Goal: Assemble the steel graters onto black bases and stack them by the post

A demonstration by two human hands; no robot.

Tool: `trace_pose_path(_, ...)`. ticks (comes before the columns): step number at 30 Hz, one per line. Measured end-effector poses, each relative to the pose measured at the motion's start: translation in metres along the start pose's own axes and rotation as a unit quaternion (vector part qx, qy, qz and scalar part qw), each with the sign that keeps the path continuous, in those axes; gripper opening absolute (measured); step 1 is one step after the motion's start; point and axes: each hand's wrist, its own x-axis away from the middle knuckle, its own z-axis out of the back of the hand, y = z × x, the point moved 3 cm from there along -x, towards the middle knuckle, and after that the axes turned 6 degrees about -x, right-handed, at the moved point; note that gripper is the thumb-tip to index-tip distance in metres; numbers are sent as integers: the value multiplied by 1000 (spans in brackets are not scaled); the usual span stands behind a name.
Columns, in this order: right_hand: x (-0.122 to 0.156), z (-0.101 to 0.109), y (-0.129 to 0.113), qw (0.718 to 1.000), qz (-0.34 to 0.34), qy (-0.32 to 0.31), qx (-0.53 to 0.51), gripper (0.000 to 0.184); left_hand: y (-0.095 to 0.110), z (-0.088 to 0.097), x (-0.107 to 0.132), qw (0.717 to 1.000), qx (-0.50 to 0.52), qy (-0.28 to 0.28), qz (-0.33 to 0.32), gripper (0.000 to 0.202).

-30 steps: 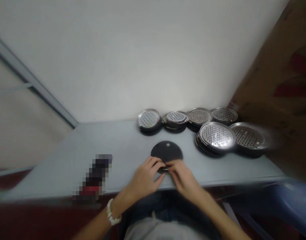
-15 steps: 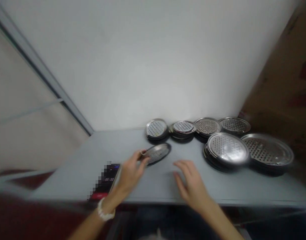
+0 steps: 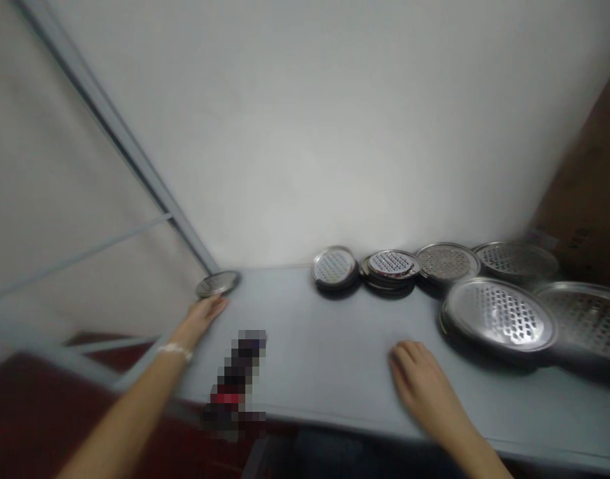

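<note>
My left hand (image 3: 205,314) is stretched to the far left corner of the table, its fingers closed on the near edge of a round metal grater plate (image 3: 217,285). The plate is tilted a little, close to the wall corner. My right hand (image 3: 418,376) is low over the table's front right part, fingers curled loosely together with nothing visible in them. To its right is a stack of larger grater plates (image 3: 501,316), apart from the hand.
Along the wall stand stacks of round graters: a small stack (image 3: 334,267), another (image 3: 392,265), a wider one (image 3: 447,263) and one at the back right (image 3: 517,258). A large stack (image 3: 589,316) is cut by the right edge. A pixelated phone (image 3: 239,372) lies front left. A cardboard box (image 3: 589,219) stands right.
My left hand has carried the grater plate from mid-table to the far left corner. My right hand's fingers have drawn together. The view has turned to the left.
</note>
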Motion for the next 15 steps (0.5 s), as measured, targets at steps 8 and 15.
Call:
trace_pose_path(8,2,-3,3,1000,-2,-10,7,14,-4,-13,-18,997,-26,-9,73,37)
trace_pose_path(15,-1,-3,0,1000,-19,-24,3,13,10,-47,20,991,-84,-102,-29,41)
